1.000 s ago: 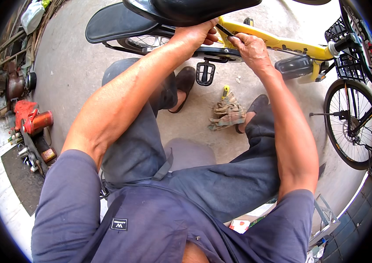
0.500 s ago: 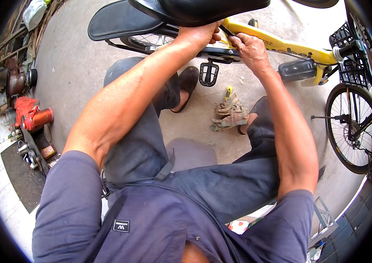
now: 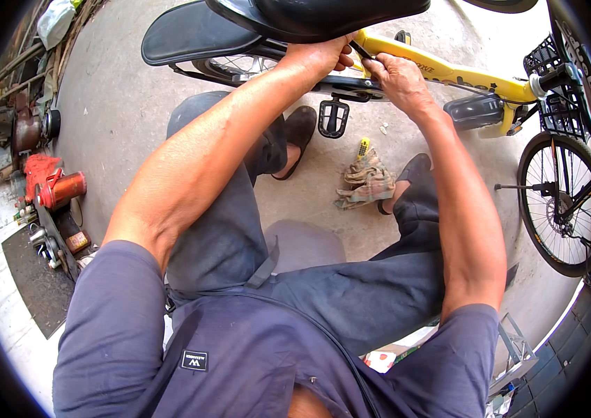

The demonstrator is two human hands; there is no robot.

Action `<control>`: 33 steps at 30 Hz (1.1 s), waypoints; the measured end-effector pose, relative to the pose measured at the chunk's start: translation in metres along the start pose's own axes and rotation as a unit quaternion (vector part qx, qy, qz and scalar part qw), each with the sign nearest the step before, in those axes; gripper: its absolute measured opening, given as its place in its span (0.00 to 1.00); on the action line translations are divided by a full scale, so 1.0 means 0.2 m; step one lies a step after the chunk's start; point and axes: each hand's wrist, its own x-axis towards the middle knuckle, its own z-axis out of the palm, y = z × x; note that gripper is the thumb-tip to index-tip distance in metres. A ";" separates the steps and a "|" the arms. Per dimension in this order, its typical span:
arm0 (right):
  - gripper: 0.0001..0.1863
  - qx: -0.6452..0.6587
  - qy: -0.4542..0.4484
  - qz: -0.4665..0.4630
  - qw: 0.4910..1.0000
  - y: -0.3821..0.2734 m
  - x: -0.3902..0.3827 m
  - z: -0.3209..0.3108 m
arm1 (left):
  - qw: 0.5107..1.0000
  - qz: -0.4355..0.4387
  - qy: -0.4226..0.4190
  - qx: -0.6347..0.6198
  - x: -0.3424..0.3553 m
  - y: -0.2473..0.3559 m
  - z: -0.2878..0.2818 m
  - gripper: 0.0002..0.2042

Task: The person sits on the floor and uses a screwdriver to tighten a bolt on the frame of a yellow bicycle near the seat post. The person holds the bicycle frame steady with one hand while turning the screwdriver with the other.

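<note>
A yellow bicycle frame [image 3: 442, 64] stretches across the far side, with a black saddle [image 3: 323, 17] over its left end. Beneath the saddle, my left hand [image 3: 322, 56] has its fingers curled; what they grip is partly hidden against the frame. Just to its right, my right hand [image 3: 400, 78] pinches the lower end of a thin black strip [image 3: 360, 49]. The strip slants between my two hands. A black pedal [image 3: 333, 117] hangs below them. Behind the saddle is a padded black rear seat [image 3: 194, 35].
On the floor between my feet lie a crumpled cloth [image 3: 369, 182] and a yellow tool handle [image 3: 363, 148]. Another bicycle's wheel [image 3: 562, 204] stands at the right. A red-orange can [image 3: 67, 187] and metal parts [image 3: 46, 245] sit at the left, near a dark mat [image 3: 34, 285].
My hands stay in nearly the same place at the frame, with the fingers still closed. The whole view has shifted very slightly.
</note>
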 end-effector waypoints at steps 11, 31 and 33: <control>0.24 -0.056 0.022 0.069 0.996 -0.13 -0.05 -0.28 | 1.000 -0.004 -0.019 -0.017 0.01 -0.01 -0.01 0.19; 0.22 -0.088 0.076 0.044 0.992 -0.15 -0.04 -0.32 | 0.999 0.003 -0.036 -0.016 0.01 -0.01 -0.01 0.22; 0.22 -0.085 0.075 0.050 0.992 -0.16 -0.04 -0.32 | 0.999 0.007 -0.039 -0.010 0.00 0.00 -0.02 0.23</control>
